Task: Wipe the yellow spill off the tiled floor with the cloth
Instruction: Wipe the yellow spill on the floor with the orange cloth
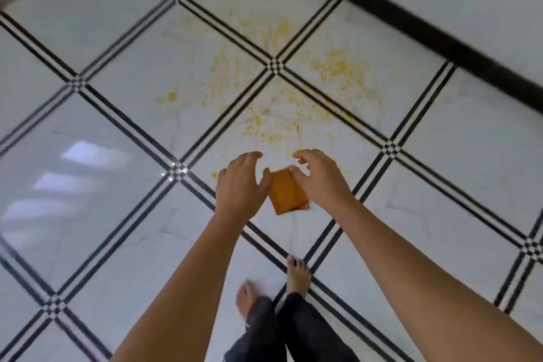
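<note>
Two spread hands, left hand [241,185] and right hand [318,178], flank the folded orange cloth [286,192], seemingly soft and light, best pinched at its edges before the spill [282,103].

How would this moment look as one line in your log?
stage: reaching | cloth: folded, between hands | left hand: open | right hand: open | spill: unwiped, beyond cloth

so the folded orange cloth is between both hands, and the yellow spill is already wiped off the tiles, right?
Not quite. The head view shows the folded orange cloth between the left hand and right hand, but the yellow spill is not wiped: splatter is spread across several tiles beyond the hands.
</note>
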Demonstrator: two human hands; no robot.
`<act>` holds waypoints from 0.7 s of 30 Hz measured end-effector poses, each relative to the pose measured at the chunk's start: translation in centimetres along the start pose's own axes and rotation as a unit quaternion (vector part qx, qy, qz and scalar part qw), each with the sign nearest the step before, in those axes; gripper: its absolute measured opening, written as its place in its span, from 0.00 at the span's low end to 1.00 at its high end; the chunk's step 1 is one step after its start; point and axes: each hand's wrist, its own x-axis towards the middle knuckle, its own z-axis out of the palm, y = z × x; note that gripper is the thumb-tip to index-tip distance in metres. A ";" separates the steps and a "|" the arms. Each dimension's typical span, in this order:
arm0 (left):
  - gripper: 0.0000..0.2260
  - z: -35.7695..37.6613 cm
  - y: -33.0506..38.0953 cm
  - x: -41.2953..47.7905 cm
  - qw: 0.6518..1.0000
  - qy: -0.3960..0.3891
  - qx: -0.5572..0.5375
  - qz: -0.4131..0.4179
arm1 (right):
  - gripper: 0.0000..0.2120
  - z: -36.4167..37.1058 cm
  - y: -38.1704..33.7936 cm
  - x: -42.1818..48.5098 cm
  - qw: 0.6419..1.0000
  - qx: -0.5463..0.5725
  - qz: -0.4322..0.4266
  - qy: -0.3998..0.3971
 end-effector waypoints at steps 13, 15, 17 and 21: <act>0.24 32.6 -23.3 14.3 0.990 -0.066 0.121 0.031 | 0.17 30.1 26.7 15.7 0.987 -0.147 0.000 0.061; 0.25 34.3 -25.5 14.9 0.989 -0.049 0.126 0.056 | 0.18 32.1 28.1 15.7 0.974 -0.193 -0.025 0.116; 0.27 35.4 -27.0 15.5 0.988 -0.037 0.127 0.079 | 0.19 33.6 29.0 15.6 0.959 -0.237 -0.030 0.152; 0.27 36.4 -28.5 16.9 0.984 0.011 0.138 0.109 | 0.24 34.3 28.9 18.1 0.945 -0.285 -0.050 0.149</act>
